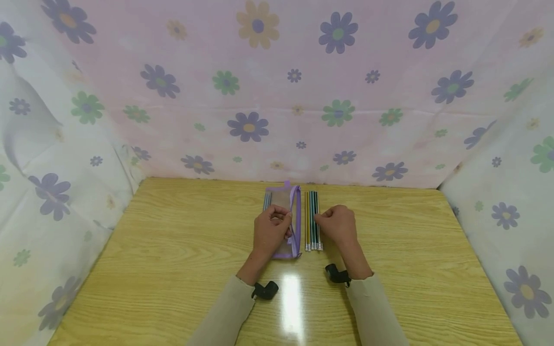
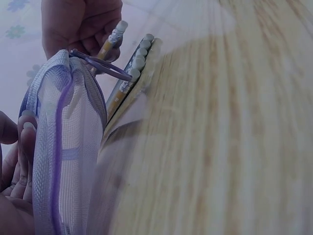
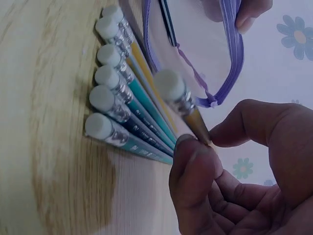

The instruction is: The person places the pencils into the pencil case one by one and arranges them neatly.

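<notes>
A purple-trimmed mesh zip pouch (image 1: 298, 216) lies on the table, its mouth held apart on the right side. My left hand (image 1: 270, 233) pinches the opening's edge between thumb and fingers. Just right of the pouch, several pencils (image 1: 312, 226) lie side by side, teal, dark and gold, with their white erasers toward me. Over this row, my right hand (image 1: 341, 225) pinches a gold pencil (image 3: 196, 125) between thumb and fingertips, its white eraser (image 3: 170, 84) raised above the others in the right wrist view. A few pencils (image 1: 267, 199) show at the pouch's left side.
The wood-grain table (image 1: 173, 250) meets a flowered cloth (image 1: 251, 86) at the back, with more cloth along both sides. Black wrist cameras (image 1: 265, 290) are strapped at the sleeve cuffs. The pouch's zipper pull (image 2: 110, 67) hangs at its near end.
</notes>
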`<control>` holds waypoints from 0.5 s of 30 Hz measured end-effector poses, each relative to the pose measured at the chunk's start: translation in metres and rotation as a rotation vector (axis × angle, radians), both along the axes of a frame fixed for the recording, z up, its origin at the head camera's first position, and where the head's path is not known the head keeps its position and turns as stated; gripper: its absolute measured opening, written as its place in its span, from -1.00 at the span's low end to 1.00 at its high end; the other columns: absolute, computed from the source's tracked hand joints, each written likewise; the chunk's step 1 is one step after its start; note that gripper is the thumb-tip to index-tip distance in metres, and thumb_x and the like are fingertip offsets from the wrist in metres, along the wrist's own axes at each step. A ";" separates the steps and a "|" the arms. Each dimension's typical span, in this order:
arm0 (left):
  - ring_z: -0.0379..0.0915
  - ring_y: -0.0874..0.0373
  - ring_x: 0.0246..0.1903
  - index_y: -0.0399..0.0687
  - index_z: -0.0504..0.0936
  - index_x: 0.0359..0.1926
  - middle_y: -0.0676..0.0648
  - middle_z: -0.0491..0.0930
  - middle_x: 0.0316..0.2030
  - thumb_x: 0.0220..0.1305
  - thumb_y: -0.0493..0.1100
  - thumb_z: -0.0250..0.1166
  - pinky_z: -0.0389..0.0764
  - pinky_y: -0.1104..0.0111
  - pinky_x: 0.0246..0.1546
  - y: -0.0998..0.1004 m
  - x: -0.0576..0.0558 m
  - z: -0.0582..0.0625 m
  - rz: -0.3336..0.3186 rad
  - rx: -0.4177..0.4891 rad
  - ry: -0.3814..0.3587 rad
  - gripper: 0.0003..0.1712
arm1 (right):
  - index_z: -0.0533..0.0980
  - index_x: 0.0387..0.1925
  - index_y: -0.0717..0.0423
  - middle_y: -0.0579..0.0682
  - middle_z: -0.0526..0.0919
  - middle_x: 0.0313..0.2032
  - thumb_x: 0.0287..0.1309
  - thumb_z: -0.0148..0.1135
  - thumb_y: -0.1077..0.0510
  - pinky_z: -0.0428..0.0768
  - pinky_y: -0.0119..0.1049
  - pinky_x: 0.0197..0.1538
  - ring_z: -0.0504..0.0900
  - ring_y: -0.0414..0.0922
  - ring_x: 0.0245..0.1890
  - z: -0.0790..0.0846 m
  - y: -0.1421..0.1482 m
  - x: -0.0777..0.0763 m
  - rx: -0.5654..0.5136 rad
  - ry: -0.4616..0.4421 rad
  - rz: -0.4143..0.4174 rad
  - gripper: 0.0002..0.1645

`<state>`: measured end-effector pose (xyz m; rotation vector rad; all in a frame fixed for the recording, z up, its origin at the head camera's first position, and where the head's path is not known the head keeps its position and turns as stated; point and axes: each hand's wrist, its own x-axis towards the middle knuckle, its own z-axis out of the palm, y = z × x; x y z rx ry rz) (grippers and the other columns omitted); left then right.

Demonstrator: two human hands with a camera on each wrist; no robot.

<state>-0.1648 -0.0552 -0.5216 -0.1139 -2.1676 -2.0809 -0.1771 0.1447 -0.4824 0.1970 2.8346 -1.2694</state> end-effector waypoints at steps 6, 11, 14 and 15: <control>0.62 0.15 -0.66 -0.21 0.70 -0.18 -0.17 0.71 -0.38 0.43 -0.31 0.40 0.72 0.33 -0.65 0.000 0.001 0.002 0.000 -0.020 -0.002 -0.96 | 0.70 -0.62 0.15 -0.04 0.63 -0.70 0.21 0.36 0.11 0.35 -0.37 -0.63 0.51 -0.14 -0.69 0.005 -0.004 0.001 -0.049 -0.031 0.003 -0.68; 0.61 0.15 -0.66 -0.20 0.70 -0.17 -0.17 0.71 -0.38 0.43 -0.30 0.39 0.72 0.34 -0.64 0.000 0.001 0.001 -0.005 -0.019 -0.012 -0.97 | 0.73 -0.53 0.18 0.01 0.67 -0.65 0.21 0.37 0.10 0.41 -0.36 -0.62 0.57 -0.12 -0.66 0.008 -0.007 0.003 -0.078 -0.049 0.021 -0.72; 0.61 0.16 -0.66 -0.19 0.70 -0.17 -0.17 0.70 -0.38 0.44 -0.30 0.39 0.71 0.35 -0.64 0.000 0.001 0.001 -0.007 -0.014 -0.013 -0.96 | 0.73 -0.51 0.18 0.04 0.68 -0.64 0.21 0.38 0.10 0.45 -0.34 -0.60 0.59 -0.10 -0.66 0.008 -0.009 0.003 -0.100 -0.056 0.030 -0.73; 0.61 0.16 -0.66 -0.19 0.70 -0.17 -0.17 0.70 -0.38 0.44 -0.30 0.39 0.71 0.35 -0.64 0.000 0.001 0.001 -0.007 -0.014 -0.012 -0.96 | 0.73 -0.51 0.18 0.05 0.69 -0.63 0.21 0.38 0.10 0.46 -0.34 -0.59 0.60 -0.09 -0.65 0.007 -0.009 0.003 -0.108 -0.058 0.036 -0.74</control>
